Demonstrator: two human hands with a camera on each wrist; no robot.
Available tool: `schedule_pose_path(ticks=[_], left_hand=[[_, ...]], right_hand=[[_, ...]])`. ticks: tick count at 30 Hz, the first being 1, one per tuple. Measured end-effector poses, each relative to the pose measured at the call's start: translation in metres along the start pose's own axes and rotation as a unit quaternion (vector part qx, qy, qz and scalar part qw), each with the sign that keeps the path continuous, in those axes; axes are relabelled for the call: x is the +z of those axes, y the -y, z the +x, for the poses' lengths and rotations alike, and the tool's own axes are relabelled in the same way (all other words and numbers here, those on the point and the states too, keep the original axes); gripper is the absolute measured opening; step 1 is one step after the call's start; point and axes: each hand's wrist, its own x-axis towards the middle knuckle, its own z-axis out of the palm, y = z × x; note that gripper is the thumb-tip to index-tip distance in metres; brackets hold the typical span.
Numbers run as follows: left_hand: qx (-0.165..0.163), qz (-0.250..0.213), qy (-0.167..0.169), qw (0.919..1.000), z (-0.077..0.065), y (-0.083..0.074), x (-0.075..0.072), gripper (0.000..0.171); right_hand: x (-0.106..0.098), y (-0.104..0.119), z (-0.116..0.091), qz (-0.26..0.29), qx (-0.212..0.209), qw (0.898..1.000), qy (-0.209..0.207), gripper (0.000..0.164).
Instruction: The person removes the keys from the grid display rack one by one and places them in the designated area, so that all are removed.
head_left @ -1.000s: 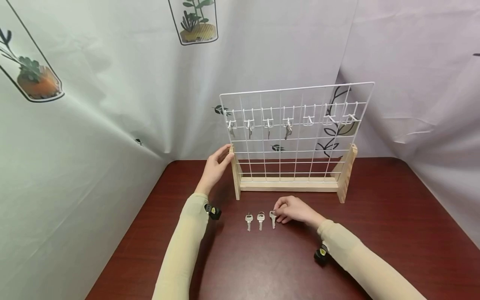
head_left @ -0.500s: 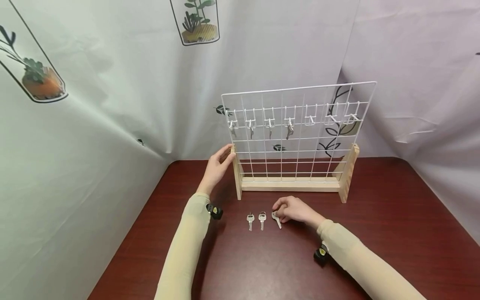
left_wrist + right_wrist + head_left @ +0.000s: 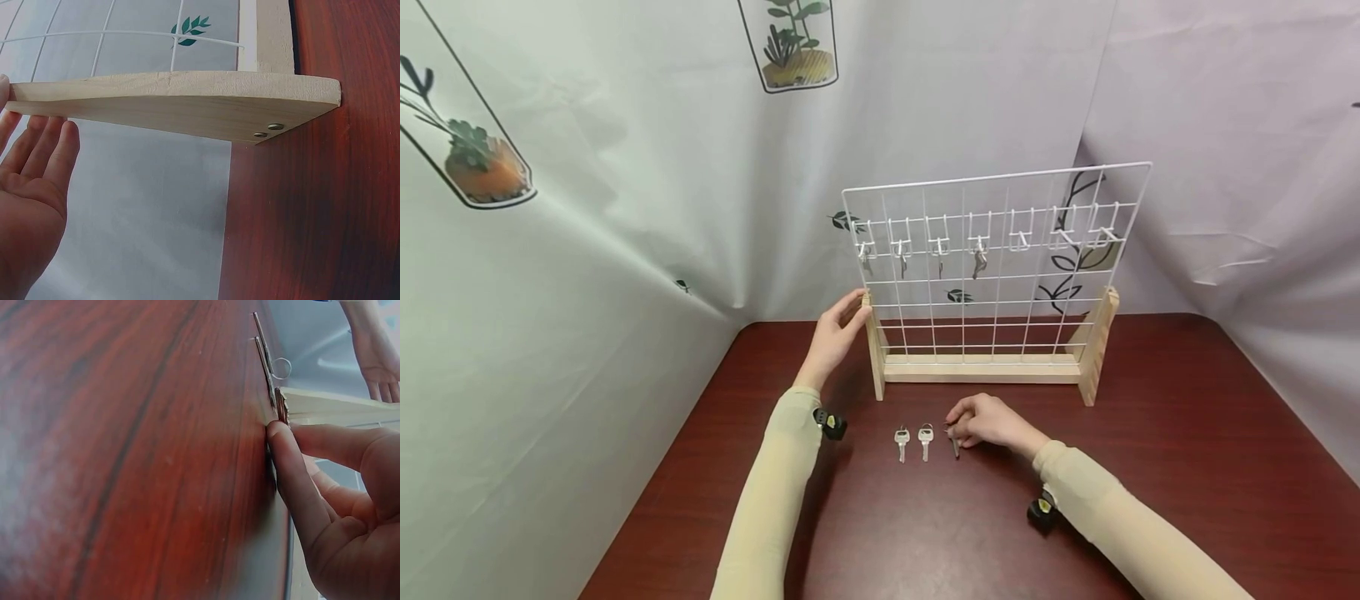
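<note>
My right hand (image 3: 989,419) pinches a silver key (image 3: 956,448) between thumb and fingertips, low over the table. In the right wrist view that key (image 3: 281,405) is turned on its edge, its head hidden by the fingers. To its left lie two more keys, a middle key (image 3: 926,443) and a left key (image 3: 902,444), each with a small ring. My left hand (image 3: 831,337) grips the top of the left wooden upright (image 3: 875,350) of a white wire grid rack (image 3: 992,302); in the left wrist view the fingers (image 3: 53,150) press its outer side.
Along the grid run several white hooks (image 3: 1020,241). Keys hang on the left ones, including a hanging key (image 3: 980,264); the hooks at the right carry none. A wooden crossbar (image 3: 981,375) joins the uprights on the dark red table (image 3: 880,525). Pale printed cloth (image 3: 625,250) surrounds it.
The right-hand key lay flat and straight beside the others; my right fingers have swung it aslant and tipped it onto its edge. My left hand stays on the upright.
</note>
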Motion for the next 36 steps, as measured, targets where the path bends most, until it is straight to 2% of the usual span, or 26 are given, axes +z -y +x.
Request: schedule_pose_path(ticks=[8, 16, 18, 20, 22, 25, 27, 36], left_hand=[[0.005, -0.007, -0.003, 1.0000, 0.000, 0.001, 0.000, 0.045], [-0.003, -0.009, 0.001, 1.0000, 0.000, 0.000, 0.000, 0.046], [-0.011, -0.004, 0.005, 0.9999, 0.000, -0.002, -0.001, 0.046], [-0.013, -0.002, 0.009, 0.9999, -0.003, -0.014, -0.001, 0.045], [-0.013, 0.002, 0.012, 0.9998, -0.003, -0.015, -0.001, 0.046], [-0.003, 0.001, 0.011, 0.9999, -0.003, -0.013, -0.001, 0.047], [0.001, -0.001, 0.008, 1.0000, 0.000, -0.002, -0.001, 0.048], [0.002, -0.010, -0.003, 0.9999, -0.002, 0.000, 0.000, 0.045]], right_hand=[[0.003, 0.002, 0.002, -0.057, 0.017, 0.998, -0.021, 0.009], [0.004, 0.003, 0.002, -0.106, 0.006, 0.994, -0.022, 0.011], [0.004, 0.003, 0.001, -0.110, -0.001, 0.994, -0.019, 0.012], [0.004, 0.003, 0.001, -0.115, -0.005, 0.993, -0.018, 0.012], [0.004, 0.003, 0.001, -0.119, -0.008, 0.993, -0.018, 0.013], [0.004, 0.004, 0.000, -0.124, -0.010, 0.992, -0.019, 0.014], [0.004, 0.004, 0.000, -0.123, -0.010, 0.992, -0.019, 0.014], [0.006, 0.002, -0.001, -0.124, -0.018, 0.992, -0.020, 0.014]])
